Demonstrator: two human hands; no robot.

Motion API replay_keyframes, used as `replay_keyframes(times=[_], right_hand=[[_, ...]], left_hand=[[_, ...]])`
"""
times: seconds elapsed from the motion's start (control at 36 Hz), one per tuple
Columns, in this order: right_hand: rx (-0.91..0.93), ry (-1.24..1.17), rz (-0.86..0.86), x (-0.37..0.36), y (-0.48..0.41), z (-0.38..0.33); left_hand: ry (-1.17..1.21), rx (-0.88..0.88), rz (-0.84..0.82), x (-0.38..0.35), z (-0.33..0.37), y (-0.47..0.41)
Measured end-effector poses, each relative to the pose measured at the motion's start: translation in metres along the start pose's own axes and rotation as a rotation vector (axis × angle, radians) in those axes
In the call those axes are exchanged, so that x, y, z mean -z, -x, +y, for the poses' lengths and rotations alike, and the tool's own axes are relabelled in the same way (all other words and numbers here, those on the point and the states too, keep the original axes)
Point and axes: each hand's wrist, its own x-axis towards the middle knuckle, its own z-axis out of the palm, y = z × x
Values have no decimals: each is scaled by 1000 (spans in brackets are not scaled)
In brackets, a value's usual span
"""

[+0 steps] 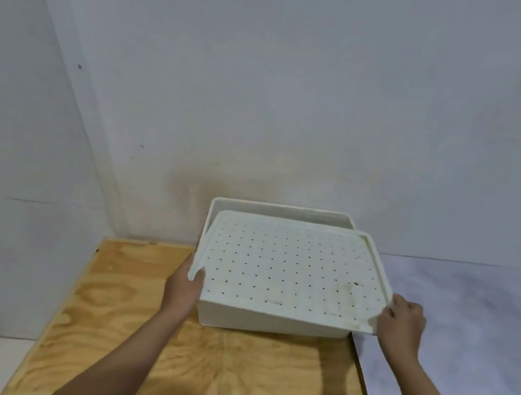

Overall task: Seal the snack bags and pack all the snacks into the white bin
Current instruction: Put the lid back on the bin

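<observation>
Hands grip opposite ends: left hand and right hand clasp the perforated white plastic lid, likely steadying it level over the white rectangular bin.

White bin interior unseen beneath lid

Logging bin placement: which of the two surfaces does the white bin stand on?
The plywood table, tan and wood-grained, left of the pale grey counter; the white bin rests at its far right corner.
</observation>
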Motion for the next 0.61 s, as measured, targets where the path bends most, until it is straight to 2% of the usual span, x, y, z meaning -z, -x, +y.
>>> replay_keyframes(times=[0.19,0.42,0.61], right_hand=[[38,39,-80,-14,-20,14],[92,45,-165,-31,-49,12],[131,88,-149,-46,-69,9]], left_hand=[[-89,-14,35,-15,-6,0],[-8,-1,110,-22,-8,-1],[24,38,143,-26,-8,-11]])
